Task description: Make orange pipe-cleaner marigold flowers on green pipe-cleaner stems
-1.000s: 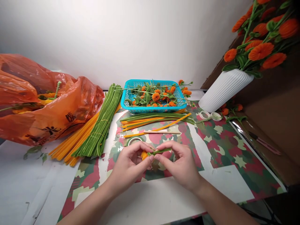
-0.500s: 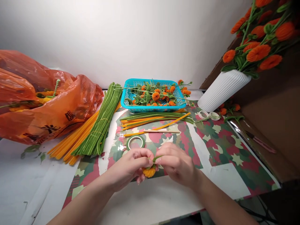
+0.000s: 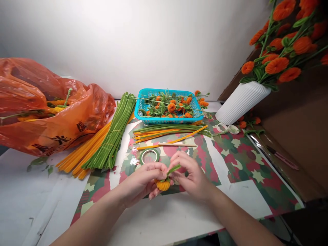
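Note:
Between my hands is a small yellow-orange pipe-cleaner flower, bloom downward, with a short green pipe-cleaner stem slanting up to the right. My left hand pinches the flower near its green base, its thumb and forefinger closed. Thumb and fingertips of my right hand press together at the green part just beside the bloom; the exact contact is partly hidden. Just beyond my left hand lies a roll of green floral tape. A thin wooden stick and an orange pipe cleaner lie behind it.
A blue basket holds green stems and orange flowers. Bundled green pipe cleaners and orange ones lie left, near an orange plastic bag. At right are a tilted white vase, white tape rolls and a pink cutter.
The right fingers have shifted from the upper end of the green stem to lower by the bloom, so the stem's end now shows. The camera view has shifted slightly.

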Motion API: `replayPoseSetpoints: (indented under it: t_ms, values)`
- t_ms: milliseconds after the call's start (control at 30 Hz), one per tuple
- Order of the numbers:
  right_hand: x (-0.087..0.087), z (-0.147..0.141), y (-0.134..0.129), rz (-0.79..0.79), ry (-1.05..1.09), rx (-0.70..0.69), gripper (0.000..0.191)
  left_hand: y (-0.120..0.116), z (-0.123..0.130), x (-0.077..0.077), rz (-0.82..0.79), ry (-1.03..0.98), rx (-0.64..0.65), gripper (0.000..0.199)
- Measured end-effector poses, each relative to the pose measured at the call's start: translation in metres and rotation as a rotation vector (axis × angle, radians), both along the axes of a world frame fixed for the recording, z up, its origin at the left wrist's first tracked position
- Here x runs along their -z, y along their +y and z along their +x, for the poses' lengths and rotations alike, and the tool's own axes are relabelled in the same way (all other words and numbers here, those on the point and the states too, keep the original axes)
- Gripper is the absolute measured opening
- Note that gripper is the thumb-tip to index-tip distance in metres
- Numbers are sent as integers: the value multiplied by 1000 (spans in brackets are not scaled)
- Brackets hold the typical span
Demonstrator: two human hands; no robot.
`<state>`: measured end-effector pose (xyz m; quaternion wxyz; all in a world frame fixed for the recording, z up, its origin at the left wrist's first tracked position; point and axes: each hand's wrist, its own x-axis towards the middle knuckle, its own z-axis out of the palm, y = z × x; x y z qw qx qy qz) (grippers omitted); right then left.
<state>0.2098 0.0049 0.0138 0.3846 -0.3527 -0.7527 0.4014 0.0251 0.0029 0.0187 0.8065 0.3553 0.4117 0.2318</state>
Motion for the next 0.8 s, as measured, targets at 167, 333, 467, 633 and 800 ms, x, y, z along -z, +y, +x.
replayPoseSetpoints:
  t_ms: [167, 333, 467, 633, 800]
  values:
    - [2, -7, -3, 107, -136, 214, 10, -5, 4, -2, 809, 453, -292, 14]
    - [3, -11, -6, 69, -179, 261, 13, -4, 6, -4, 1102, 693, -186, 7]
    - [2, -5, -6, 91, -188, 204, 16, 0, 5, -4, 965, 536, -86, 11]
    - [-7, 5, -1, 22, -31, -58, 12, -1, 0, -4, 491, 115, 89, 14]
    - [-15, 5, 0, -32, 94, -259, 17, -2, 1, 1, 2, -211, 262, 13]
